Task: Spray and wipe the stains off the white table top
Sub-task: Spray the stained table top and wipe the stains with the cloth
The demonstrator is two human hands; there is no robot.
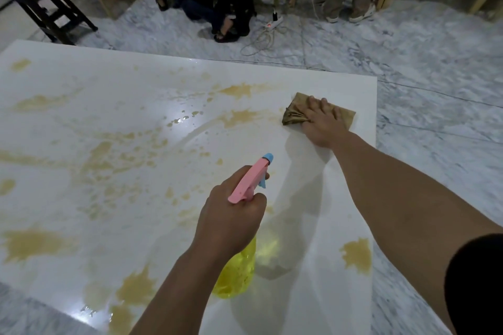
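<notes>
Your right hand (322,122) presses the brown cloth (296,114) flat, fingers spread, near the worktop (313,84) far right edge. Your left hand (231,215) grips the spray bottle (239,272) above the worktop. Only the strip between them looks clean; yellow stains (356,254) remain across most of the worktop.

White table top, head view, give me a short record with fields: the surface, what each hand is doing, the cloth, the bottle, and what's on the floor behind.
surface: white table top, yellow-brown stains over most of it, a band on the right mostly clean
left hand: grips pink-and-blue trigger head of yellow spray bottle, nozzle aimed at table
right hand: presses flat on brown cloth near far right edge
cloth: bunched on its left side
behind: white power strip and dark stool on marble floor
</notes>
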